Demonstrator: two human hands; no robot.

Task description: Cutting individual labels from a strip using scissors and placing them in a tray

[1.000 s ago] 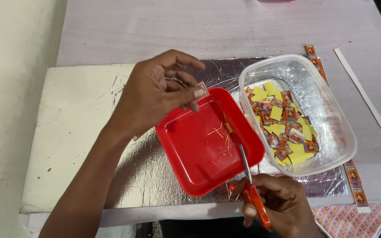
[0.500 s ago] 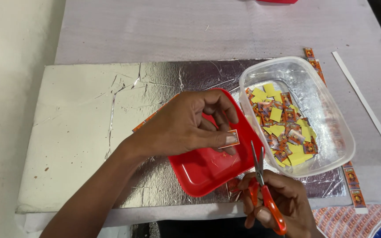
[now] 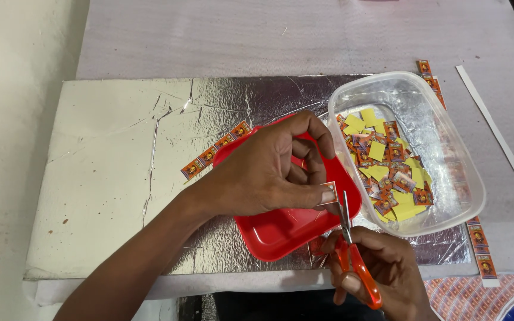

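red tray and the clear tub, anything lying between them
In the head view nothing lies between them: the red tray sits right against the clear plastic tub on the foil sheet, the tub's rim meeting the tray's right edge.

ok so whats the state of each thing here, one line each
left hand: pinching a small printed paper piece over the red tray
right hand: gripping the scissors
scissors: orange-handled, blades at the piece's edge
red tray: lidless, tilted on the container's rim
clear plastic container: lidless, partly filled with cut yellow and printed squares
printed strip: uncut, flat on the foil sheet
foil sheet: creased, flat
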